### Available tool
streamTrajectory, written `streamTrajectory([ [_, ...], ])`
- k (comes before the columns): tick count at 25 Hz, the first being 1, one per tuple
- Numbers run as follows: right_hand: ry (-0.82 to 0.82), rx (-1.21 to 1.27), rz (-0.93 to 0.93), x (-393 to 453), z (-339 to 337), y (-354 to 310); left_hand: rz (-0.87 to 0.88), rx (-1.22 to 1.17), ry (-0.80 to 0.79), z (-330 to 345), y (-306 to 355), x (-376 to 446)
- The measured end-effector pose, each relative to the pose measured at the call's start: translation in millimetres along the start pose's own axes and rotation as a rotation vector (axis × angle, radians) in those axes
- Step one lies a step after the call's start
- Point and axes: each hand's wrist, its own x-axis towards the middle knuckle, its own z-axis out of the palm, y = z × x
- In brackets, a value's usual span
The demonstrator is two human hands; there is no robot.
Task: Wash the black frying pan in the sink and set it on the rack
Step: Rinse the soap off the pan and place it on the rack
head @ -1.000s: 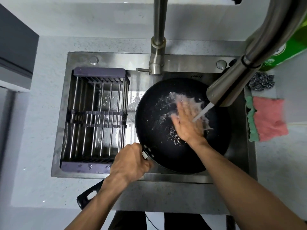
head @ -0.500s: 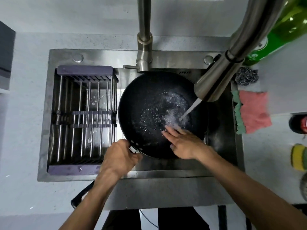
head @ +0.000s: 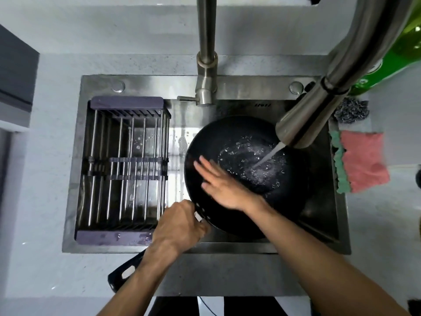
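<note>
The wash is mid-way — the pan sits in the sink under running water from the tap. The left hand is curled round the pan's handle; the right hand lies flat, fingers straight, rubbing the inner wall. Left to do — finish rinsing, then set it on the rack just beside.

A home kitchen: steel sink (tap running), sponge.
</note>
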Motion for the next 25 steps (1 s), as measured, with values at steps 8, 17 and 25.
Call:
streamTrajectory([
  [8, -0.103, -0.172, 0.527, -50, 18, 39, 0.009, -0.007, 0.052, -15, 1, 13],
  [17, 0.073, -0.176, 0.677, -9, 31, 101, -0.085, 0.044, 0.031, 19, -9, 36],
  [25, 0.260, -0.076, 0.554, 52, 67, 127, -0.069, -0.005, 0.037, 56, -30, 80],
])
